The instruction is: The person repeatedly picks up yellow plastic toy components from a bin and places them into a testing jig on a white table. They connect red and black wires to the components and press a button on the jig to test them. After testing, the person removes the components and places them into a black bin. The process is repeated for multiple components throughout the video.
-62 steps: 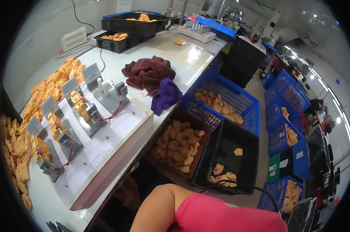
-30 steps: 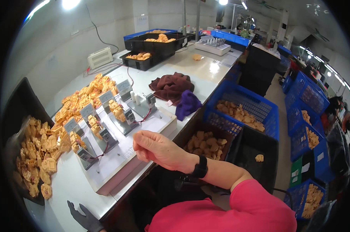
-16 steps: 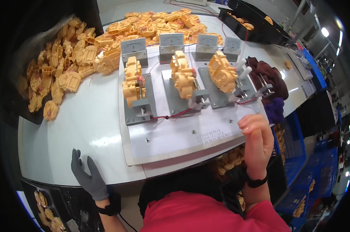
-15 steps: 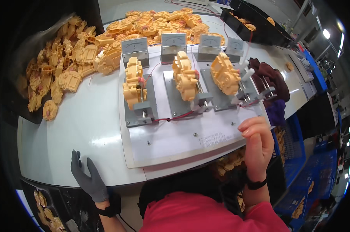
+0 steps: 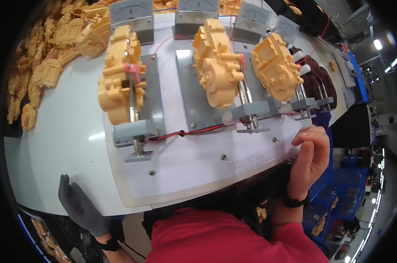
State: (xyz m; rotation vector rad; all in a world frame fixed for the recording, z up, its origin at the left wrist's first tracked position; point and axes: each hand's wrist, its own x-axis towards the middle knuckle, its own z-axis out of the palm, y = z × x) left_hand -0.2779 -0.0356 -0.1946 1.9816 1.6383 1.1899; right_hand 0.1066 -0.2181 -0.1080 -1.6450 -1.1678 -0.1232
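Observation:
My left hand [image 5: 82,206], in a grey glove, is at the front left edge of the white table, fingers stretched out and holding nothing. My right hand [image 5: 311,151] is bare and raised by the right front corner of the white fixture board [image 5: 185,171]. Its fingers are loosely bent, with nothing visible in them. On the board, three yellow-orange plastic gearbox housings stand in clamp fixtures: a left housing [image 5: 119,83], a middle housing [image 5: 216,70] and a right housing [image 5: 276,70]. Metal clamp rods reach up to them, and neither hand touches them.
Analog meters [image 5: 198,13] stand behind the fixtures. A heap of similar housings [image 5: 62,39] lies at the left. Red and black wires [image 5: 185,132] run across the board, past small toggle switches [image 5: 224,157]. A dark cloth [image 5: 321,83] and blue crates [image 5: 347,184] are on the right.
The view has moved closer to the fixtures, which look larger. In the picture, my left hand has shifted left with its fingers nearer together; my right hand keeps its bent shape.

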